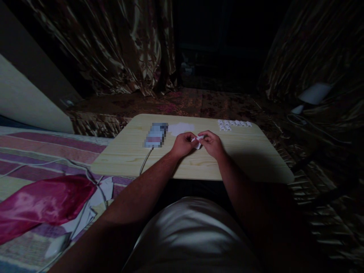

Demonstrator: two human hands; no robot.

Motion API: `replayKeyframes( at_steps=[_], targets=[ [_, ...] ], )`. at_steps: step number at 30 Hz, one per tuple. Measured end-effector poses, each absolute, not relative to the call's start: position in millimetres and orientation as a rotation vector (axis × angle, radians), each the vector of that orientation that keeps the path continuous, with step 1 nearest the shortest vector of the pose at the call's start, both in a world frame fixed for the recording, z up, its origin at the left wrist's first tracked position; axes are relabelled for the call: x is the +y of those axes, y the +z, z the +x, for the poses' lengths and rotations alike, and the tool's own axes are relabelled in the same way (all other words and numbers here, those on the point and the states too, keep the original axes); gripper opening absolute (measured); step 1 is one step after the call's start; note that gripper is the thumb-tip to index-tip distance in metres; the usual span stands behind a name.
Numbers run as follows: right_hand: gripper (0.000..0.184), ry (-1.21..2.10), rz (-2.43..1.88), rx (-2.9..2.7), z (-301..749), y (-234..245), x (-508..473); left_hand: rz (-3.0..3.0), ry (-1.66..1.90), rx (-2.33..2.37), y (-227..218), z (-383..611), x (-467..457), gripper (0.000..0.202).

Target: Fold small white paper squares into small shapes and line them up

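Observation:
Both hands meet over the front middle of a pale wooden table (119, 163). Between them is a small piece of white paper (198, 143), pinched from either side. My left hand (183, 145) has its thumb and fingers closed on the paper's left side. On the other side, my right hand (212, 143) grips it with thumb and forefinger. The paper's exact shape is partly covered by the fingers. Several small folded white paper pieces (235, 123) lie in two rows at the table's far right. Loose white paper (182, 128) lies beyond my left hand.
A phone (156, 135), blurred out, lies left on the table, with a white cable (145, 161) running off the front edge. Left of the table are a striped bedspread (85, 142) and a shiny pink cloth (54, 201). A lamp (315, 93) stands at right; curtains (136, 45) hang behind.

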State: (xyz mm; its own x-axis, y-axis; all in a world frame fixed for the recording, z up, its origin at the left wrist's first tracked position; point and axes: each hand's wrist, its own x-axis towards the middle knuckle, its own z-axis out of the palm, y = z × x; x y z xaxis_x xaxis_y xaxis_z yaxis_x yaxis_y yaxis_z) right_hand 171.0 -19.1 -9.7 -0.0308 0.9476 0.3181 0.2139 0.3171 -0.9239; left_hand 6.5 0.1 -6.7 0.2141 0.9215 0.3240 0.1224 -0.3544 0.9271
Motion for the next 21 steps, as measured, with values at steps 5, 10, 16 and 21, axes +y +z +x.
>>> replayKeyframes(
  at_steps=[5, 10, 16, 21],
  targets=[
    [0.022, 0.891, -1.093, -1.459, 179.0, -11.7, -13.4, 1.707, 1.212, 0.976, -9.8, 7.8, 1.1, 0.017],
    [0.022, 0.953, -1.066, -1.376, 180.6, -9.8, -13.0, 1.634, 1.190, 0.875, -7.8, 8.4, 0.3, 0.040],
    [0.018, 0.865, -1.132, -1.368, 180.1, -13.5, -10.0, 1.689, 1.155, 0.966, -7.8, 7.6, 0.5, 0.027],
    [0.016, 0.815, -1.151, -1.367, 178.5, -18.0, -6.3, 1.705, 1.104, 0.988, -8.3, 7.3, 1.0, 0.028]
  ],
)
